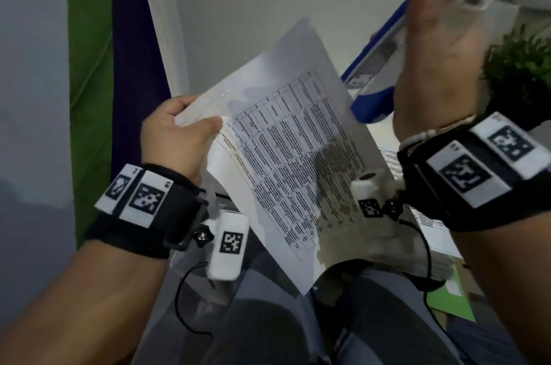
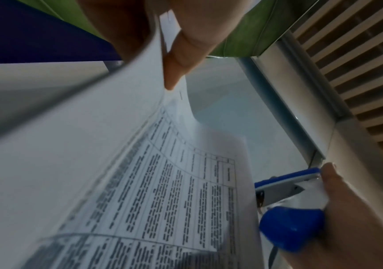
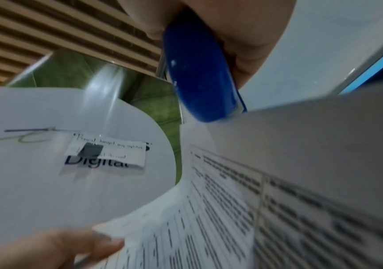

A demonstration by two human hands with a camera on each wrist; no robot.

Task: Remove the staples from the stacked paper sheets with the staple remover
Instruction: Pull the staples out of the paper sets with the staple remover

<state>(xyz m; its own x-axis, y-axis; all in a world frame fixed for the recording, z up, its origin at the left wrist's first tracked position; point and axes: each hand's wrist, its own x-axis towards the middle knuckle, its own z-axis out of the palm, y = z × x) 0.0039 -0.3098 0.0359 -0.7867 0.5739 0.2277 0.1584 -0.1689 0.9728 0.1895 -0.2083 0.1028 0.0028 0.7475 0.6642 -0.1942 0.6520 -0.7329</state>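
The left hand (image 1: pixel 176 138) pinches the paper sheets (image 1: pixel 292 162) by their left corner, at frame centre. The right hand (image 1: pixel 438 66) is clamped around the blue staple remover (image 1: pixel 384 48) at upper right, just beside the paper's edge.

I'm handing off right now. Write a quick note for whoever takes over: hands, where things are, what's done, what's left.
Left hand pinches a corner of the paper sheets, held up in the air.
Right hand grips the blue staple remover, raised to the right, clear of the paper.
Done: sheets and tool in hand.
Left: staples near the pinched corner look still in; pull them.
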